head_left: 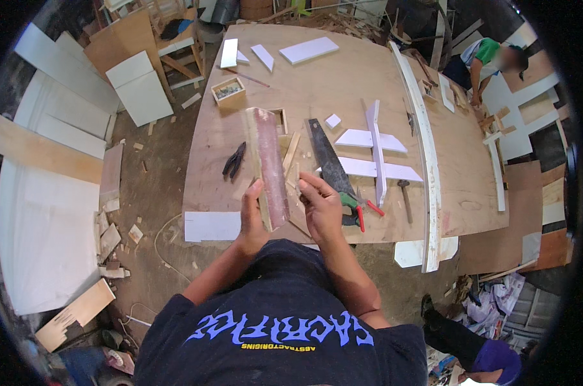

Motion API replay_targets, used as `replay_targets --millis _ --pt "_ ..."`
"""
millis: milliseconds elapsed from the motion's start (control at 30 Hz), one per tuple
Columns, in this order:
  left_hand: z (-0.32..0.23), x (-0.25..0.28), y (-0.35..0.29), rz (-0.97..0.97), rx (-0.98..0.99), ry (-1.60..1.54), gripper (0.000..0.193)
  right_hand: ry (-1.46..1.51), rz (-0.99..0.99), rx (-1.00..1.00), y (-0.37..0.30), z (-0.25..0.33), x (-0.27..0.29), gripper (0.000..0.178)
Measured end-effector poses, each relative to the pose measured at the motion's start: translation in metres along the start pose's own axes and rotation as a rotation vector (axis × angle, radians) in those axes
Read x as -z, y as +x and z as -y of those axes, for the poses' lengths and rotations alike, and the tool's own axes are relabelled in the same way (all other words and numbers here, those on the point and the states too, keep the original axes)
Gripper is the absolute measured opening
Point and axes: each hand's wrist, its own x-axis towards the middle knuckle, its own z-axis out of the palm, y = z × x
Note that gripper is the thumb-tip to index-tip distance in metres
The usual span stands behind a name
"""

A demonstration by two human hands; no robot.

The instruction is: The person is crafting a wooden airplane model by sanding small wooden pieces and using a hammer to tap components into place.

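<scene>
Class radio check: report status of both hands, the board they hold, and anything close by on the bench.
Left hand gripping reddish board at its near end. Right hand pinching a thin wood strip beside it. Handsaw right, pliers left, on plywood bench.

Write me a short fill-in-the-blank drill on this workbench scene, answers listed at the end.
1. The left hand grips a long reddish wooden ____ at its near end.
2. The handsaw lies on the plywood table to the ____ of that piece.
3. The black pliers lie to its ____.
4. The small box of hardware sits ____ from the person than the pliers.

Answers: board; right; left; farther
</scene>
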Motion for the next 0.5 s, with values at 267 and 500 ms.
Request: replay_targets --millis 267,500 --pt "0.022 -0.036 -0.009 -0.014 0.014 -0.277 0.056 -0.819 0.109 0.658 -0.026 0.014 0.015 0.036" --pt "0.045 -0.050 -0.008 -0.003 -0.010 -0.375 0.053 -0.797 0.428 0.563 -0.025 0.030 0.062 0.045"
